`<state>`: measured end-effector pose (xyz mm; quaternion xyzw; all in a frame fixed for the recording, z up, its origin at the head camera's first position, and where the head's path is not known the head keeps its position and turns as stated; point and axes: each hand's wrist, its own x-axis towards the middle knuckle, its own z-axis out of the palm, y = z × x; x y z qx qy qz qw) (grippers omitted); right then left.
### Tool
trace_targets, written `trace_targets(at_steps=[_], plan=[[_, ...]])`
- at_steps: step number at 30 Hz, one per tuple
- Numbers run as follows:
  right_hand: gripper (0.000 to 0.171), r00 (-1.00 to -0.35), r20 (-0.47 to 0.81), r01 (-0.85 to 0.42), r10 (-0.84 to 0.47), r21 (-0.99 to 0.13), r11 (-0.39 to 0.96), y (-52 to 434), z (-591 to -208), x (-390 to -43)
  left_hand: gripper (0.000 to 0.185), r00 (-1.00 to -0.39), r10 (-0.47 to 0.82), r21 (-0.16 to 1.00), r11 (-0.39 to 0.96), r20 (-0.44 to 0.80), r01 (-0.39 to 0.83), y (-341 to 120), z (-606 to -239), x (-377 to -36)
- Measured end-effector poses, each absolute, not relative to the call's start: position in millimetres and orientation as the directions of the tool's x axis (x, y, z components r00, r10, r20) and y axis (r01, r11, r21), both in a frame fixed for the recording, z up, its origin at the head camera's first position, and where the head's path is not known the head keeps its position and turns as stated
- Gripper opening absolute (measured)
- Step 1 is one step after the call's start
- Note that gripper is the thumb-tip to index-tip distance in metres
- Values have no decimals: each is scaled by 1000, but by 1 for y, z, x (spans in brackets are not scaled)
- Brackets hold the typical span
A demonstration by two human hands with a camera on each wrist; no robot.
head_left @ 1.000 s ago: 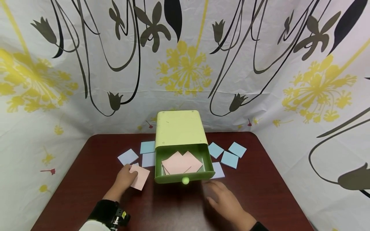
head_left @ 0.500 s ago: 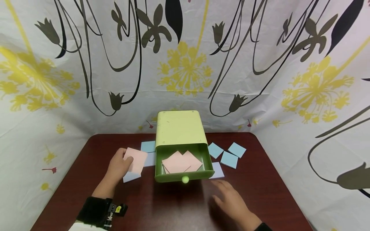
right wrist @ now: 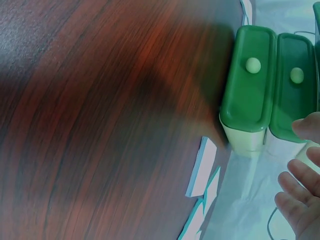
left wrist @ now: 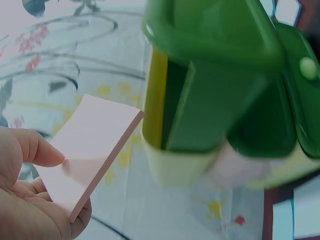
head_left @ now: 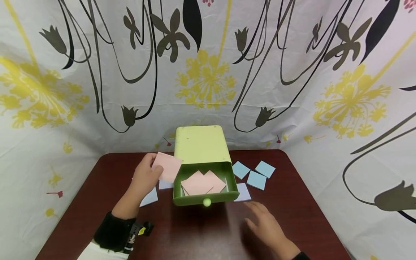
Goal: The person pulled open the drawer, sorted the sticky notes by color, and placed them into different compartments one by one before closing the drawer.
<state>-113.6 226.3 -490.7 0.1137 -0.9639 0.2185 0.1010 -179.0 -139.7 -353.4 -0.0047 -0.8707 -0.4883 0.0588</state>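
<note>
In the head view my left hand (head_left: 143, 180) pinches a pink sticky note pad (head_left: 168, 167) just left of the pulled-out green drawer (head_left: 186, 202). The left wrist view shows the thumb on the face of this pad (left wrist: 95, 135) and fingers beneath it. Pink sticky note pads (head_left: 199, 183) lie overlapping inside the drawer. This drawer is the upper one of a small pale yellow-green cabinet (head_left: 202, 144). My right hand (head_left: 266, 224) is over the table at the front right, fingers relaxed, holding nothing; the right wrist view shows the hand (right wrist: 302, 195) with fingers apart.
Blue pads (head_left: 256, 180) and a lilac pad (head_left: 243, 192) lie right of the cabinet. Left of it, another lilac pad (head_left: 150, 198) shows partly behind my left wrist. Closed lower drawers with round knobs (right wrist: 253, 65) face the right wrist camera. A patterned curtain (head_left: 208, 83) surrounds the table.
My left hand has lifted the pink sticky note pad off the table's left side and brought it up and right beside the drawer. The right hand has shifted a little to the right.
</note>
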Motion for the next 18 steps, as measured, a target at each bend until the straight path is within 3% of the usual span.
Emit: trace_targets(at_steps=[18], plan=[[51,-949,293,-232,-117,-399,887,250,-496,-106,30,-991,116,833,539,72,124,-54,-367,-190]])
